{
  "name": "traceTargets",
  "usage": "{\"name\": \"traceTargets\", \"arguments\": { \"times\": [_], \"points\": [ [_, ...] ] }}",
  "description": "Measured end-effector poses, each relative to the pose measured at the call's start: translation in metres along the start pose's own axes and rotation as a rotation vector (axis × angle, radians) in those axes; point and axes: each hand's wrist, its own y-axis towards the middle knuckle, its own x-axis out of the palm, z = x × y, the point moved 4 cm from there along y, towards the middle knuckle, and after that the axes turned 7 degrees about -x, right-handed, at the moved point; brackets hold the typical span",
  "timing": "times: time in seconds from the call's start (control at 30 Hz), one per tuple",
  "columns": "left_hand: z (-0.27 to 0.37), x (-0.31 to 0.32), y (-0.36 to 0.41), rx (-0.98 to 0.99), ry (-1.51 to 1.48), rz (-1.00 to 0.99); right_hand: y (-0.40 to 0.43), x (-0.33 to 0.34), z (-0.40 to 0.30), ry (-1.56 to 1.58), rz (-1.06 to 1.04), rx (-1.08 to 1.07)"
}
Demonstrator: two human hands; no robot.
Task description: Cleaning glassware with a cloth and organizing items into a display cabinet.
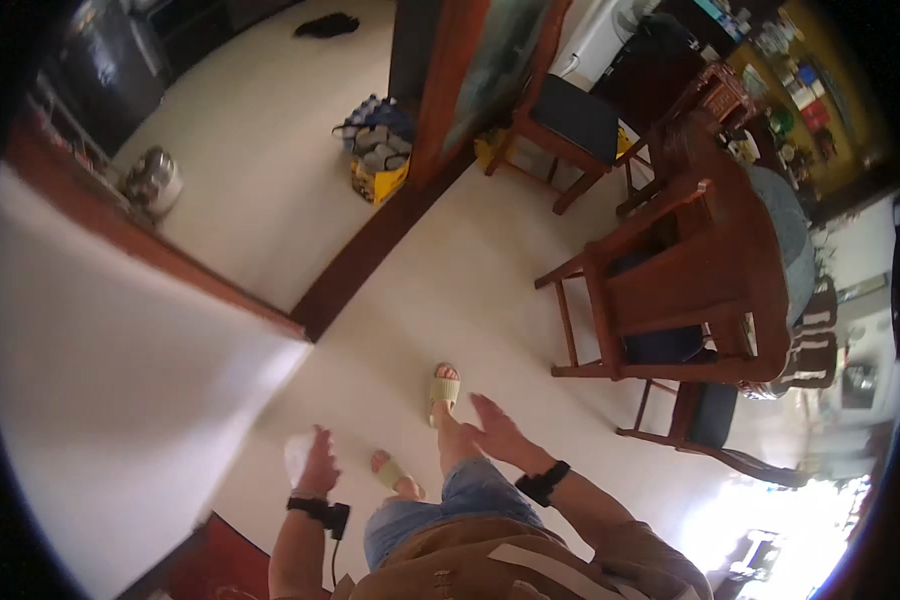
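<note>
My left hand point(319, 463) is at the lower middle left, with a white, crumpled thing point(297, 457), perhaps a cloth or tissue, held against its outer side. Its wrist bears a black band with a small device and a cable. My right hand point(497, 433) hangs over the pale floor, fingers extended, with nothing seen in it; a black band circles that wrist too. Between the hands are my feet in light green slippers point(445, 390), one ahead of the other.
Wooden chairs point(577, 120) and a carved wooden table point(765, 300) stand to the right. A dark threshold strip point(360, 262) crosses a doorway ahead. Beside it sits a yellow bag point(381, 182) with stuff inside. A white wall point(120, 360) is at left; a metal pot point(154, 180) stands beyond it.
</note>
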Motion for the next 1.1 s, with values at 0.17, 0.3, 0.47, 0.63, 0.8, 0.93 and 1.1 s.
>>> {"name": "traceTargets", "arguments": {
  "times": [0.17, 0.3, 0.47, 0.63, 0.8, 0.93, 1.1],
  "points": [
    [0.145, 0.204, -0.070, 0.573, -0.020, -0.624, 0.096, -0.045, -0.143, -0.092, 0.137, -0.666],
    [0.235, 0.297, -0.089, 0.339, -0.281, -0.908, 0.154, -0.134, -0.122, -0.154, 0.262, -0.631],
    [0.309, 0.352, -0.112, 0.151, 0.167, -0.879, 0.132, -0.199, 0.089, -0.108, 0.490, 0.135],
    [0.380, 0.415, -0.078, 0.237, 0.537, -0.804, -0.013, -0.189, 0.185, 1.231, 1.053, 0.991],
    [0.399, 0.543, -0.078, 0.349, 0.871, -0.940, -0.129, -0.172, 0.192, 1.497, 1.750, 0.783],
    [0.408, 0.611, -0.080, 0.477, 0.922, -1.037, -0.166, -0.169, 0.169, 1.416, 1.999, 0.768],
    [0.389, 0.633, -0.075, 0.397, 0.837, -0.950, -0.262, -0.157, 0.169, 1.179, 2.187, 0.891]
  ]
}}
